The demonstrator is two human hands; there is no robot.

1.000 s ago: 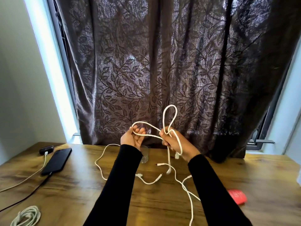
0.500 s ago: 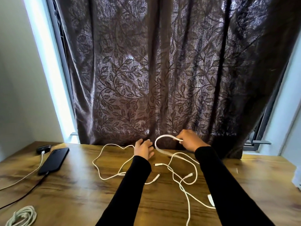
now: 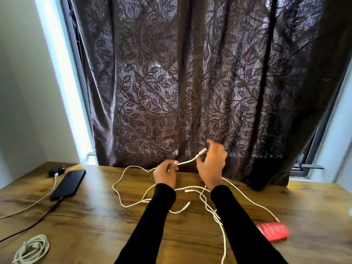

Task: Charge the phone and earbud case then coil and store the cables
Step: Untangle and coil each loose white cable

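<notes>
A long white cable [image 3: 133, 201] lies in loose loops across the middle of the wooden table [image 3: 95, 225]. My left hand [image 3: 165, 174] pinches it just above the table. My right hand [image 3: 212, 164] holds its end plug, raised a little higher, with a short stretch taut between both hands. At the far left a black phone [image 3: 69, 184] lies flat with a dark cable in its near end. Beside it, a small black earbud case [image 3: 56, 170] has a white cable plugged in. A coiled white cable [image 3: 31, 248] rests at the near left.
A red flat object [image 3: 273, 231] lies on the table at the right, touching the white cable. A dark leaf-patterned curtain [image 3: 190, 82] hangs behind the table's far edge. A grey wall stands at the left.
Both hands dropped the raised loops to the table, then took the cable up again near its end. The right hand now holds the plug, and the left hand pinches the cable below it.
</notes>
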